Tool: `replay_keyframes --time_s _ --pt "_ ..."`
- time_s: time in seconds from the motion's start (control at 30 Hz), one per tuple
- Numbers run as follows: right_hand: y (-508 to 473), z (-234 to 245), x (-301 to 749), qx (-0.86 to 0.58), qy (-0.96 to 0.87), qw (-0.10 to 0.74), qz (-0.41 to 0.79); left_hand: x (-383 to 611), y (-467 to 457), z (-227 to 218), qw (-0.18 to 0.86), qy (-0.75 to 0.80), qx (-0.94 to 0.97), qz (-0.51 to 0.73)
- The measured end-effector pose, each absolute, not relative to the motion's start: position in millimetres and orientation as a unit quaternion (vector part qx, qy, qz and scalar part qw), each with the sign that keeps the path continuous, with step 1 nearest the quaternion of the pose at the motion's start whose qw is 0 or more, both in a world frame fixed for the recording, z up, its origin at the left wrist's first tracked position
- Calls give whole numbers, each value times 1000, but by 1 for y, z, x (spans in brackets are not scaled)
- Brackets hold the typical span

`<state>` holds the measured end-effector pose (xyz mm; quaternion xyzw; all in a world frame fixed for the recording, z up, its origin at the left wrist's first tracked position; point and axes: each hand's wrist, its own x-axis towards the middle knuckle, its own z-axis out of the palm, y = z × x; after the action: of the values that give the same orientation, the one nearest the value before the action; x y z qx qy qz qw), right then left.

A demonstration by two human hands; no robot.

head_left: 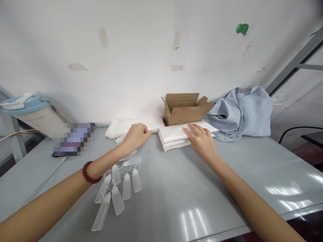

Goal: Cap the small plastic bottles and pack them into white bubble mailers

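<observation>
My left hand [137, 137] is closed, thumb pressed against the curled fingers, beside the front edge of a white flat stack [141, 123]. What it pinches, if anything, is hidden. My right hand [202, 139] lies with fingers spread on the top of a pile of white, glossy flat packets [174, 134]. Below my left forearm, several small translucent squeeze bottles [117, 200] with tethered white caps lie scattered on the grey table [161, 198]. Part of the bottle group is covered by my left wrist and forearm.
An opened cardboard box [186, 116] stands behind the packets, against the wall. To its right is a light blue cloth bag [252, 114]. At the left are a phone [74, 139] with a cable and a bin with a blue lid [32, 105].
</observation>
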<state>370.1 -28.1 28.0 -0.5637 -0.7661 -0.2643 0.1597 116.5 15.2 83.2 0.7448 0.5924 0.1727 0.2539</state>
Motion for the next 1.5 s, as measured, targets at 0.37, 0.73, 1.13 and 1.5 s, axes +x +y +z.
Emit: replay_keyframes --time_s 0.37,0.73,1.13,1.5 --pt "-38 31 362 -493 -808 199 -252 79 71 77 46 548 833 56" --pt "-36 30 363 -474 -816 232 -236 92 68 78 -95 450 888 1" --pt "-42 38 357 -459 -794 319 -240 75 22 115 -254 476 836 96" --pt "-122 60 292 -402 -868 232 -175 84 -83 54 -302 163 870 354"
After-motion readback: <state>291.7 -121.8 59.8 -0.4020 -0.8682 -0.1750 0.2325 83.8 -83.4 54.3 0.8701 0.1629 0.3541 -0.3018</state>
